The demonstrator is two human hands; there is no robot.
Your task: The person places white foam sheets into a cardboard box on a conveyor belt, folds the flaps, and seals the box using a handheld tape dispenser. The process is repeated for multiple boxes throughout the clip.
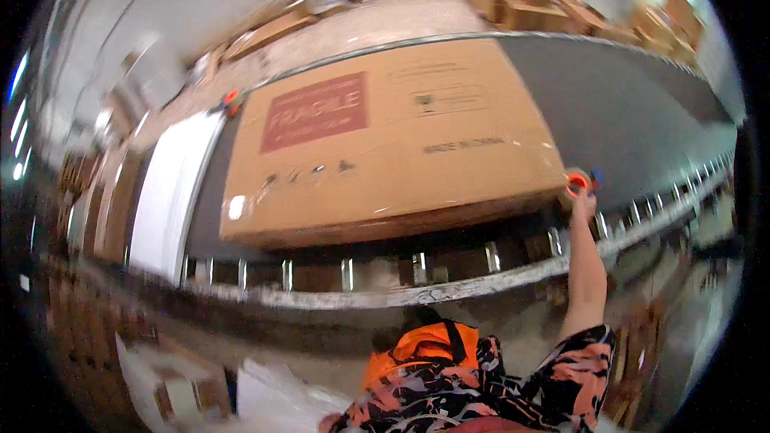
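Note:
A large, flat brown cardboard box [393,136] lies on a dark conveyor belt [609,104], with red and black printing on its top. My right arm reaches out to the box's near right corner. There my right hand [586,205] is closed on a tape dispenser [579,184], which shows an orange ring and a blue part. The dispenser is right beside the corner; blur hides whether it touches the cardboard. My left hand is out of the picture.
A long white panel or carton [172,192] lies left of the box. A small orange-red object [233,102] is at the box's far left corner. Metal rollers and a rail [401,297] run along the near side. Cardboard boxes [521,0] are stacked beyond the conveyor.

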